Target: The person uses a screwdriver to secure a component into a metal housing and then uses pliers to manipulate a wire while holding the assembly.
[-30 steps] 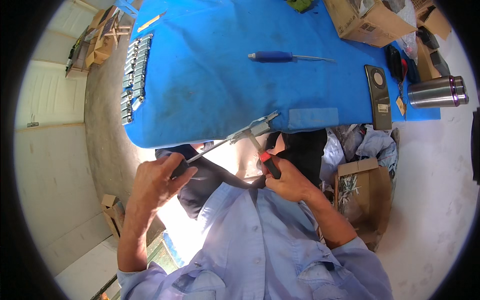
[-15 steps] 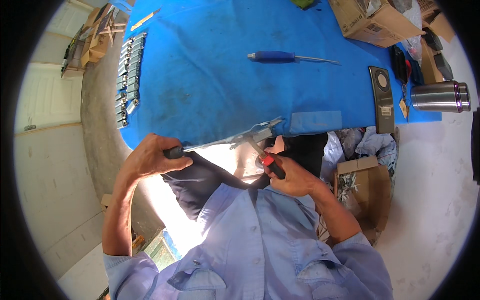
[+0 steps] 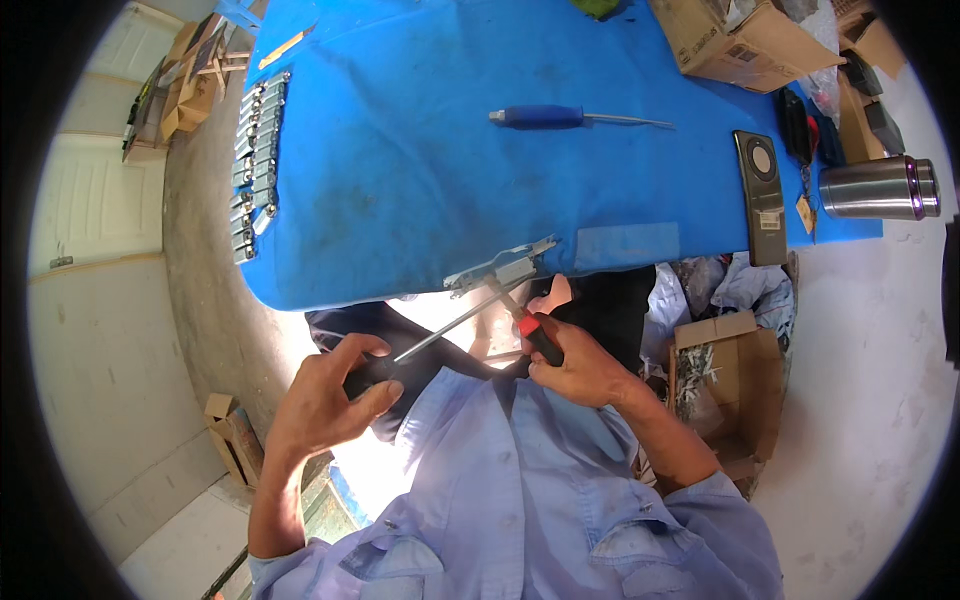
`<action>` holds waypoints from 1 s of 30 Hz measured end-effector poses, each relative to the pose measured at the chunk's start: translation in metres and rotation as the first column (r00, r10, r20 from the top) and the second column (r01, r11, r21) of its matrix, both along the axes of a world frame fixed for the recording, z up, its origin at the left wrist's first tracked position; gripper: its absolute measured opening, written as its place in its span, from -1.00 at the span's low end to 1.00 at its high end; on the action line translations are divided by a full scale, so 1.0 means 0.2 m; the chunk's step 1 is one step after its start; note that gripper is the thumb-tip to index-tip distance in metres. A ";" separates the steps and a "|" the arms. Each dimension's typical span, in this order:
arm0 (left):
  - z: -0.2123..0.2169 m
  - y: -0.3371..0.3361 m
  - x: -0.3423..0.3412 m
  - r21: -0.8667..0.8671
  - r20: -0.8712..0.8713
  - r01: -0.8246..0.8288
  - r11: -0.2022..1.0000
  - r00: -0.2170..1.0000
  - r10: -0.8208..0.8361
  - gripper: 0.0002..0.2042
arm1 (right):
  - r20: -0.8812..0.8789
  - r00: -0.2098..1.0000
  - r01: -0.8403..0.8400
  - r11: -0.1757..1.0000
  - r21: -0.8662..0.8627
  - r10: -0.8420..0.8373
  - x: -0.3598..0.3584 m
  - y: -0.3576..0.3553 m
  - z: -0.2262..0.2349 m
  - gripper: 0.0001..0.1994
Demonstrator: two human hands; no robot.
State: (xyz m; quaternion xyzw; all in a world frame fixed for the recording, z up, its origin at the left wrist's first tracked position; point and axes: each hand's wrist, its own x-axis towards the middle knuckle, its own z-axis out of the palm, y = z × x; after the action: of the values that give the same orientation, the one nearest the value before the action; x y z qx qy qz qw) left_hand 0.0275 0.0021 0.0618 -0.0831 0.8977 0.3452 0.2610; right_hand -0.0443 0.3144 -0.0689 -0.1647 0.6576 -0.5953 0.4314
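My left hand is closed around the black handle of a screwdriver. Its long shaft slants up and right to a silver metal fitting at the near edge of the blue-covered table. My right hand grips a tool with a red and black handle; its metal end meets the fitting's underside, and I cannot tell its exact kind. Both tools come together at the fitting, hiding the contact point. The fitting looks long and narrow, with a blockier middle part.
Rows of small silver metal parts line the table's left edge, below a yellow cutter. A blue-handled screwdriver lies farther back. On the right are a phone, a steel flask and a cardboard box. Another open box stands below.
My left hand has come down and nearer my body, so the screwdriver now slants steeply instead of lying nearly level. The right hand and its tool have shifted slightly left and down.
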 end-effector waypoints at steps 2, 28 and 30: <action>0.02 0.04 0.05 0.022 -0.055 -0.031 0.999 0.998 0.032 -0.62 | 0.013 1.000 0.022 1.000 -0.010 -0.021 0.01 -0.01 0.01 -0.79; -0.02 -0.02 -0.04 -0.566 -0.285 0.150 0.810 0.887 -0.364 -0.58 | -0.083 0.993 -0.066 0.973 0.219 0.086 -0.06 0.02 0.11 -0.62; 0.02 -0.01 -0.06 -0.588 -0.277 0.161 0.793 0.881 -0.384 -0.57 | -0.138 0.989 -0.023 0.979 0.201 0.051 -0.04 0.02 0.09 -0.59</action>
State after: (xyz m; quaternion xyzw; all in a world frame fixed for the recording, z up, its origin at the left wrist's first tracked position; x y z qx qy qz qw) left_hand 0.0146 -0.0006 0.0654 0.0476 0.9936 0.0404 0.0940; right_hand -0.0517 0.3190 -0.0504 -0.1751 0.7398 -0.5051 0.4085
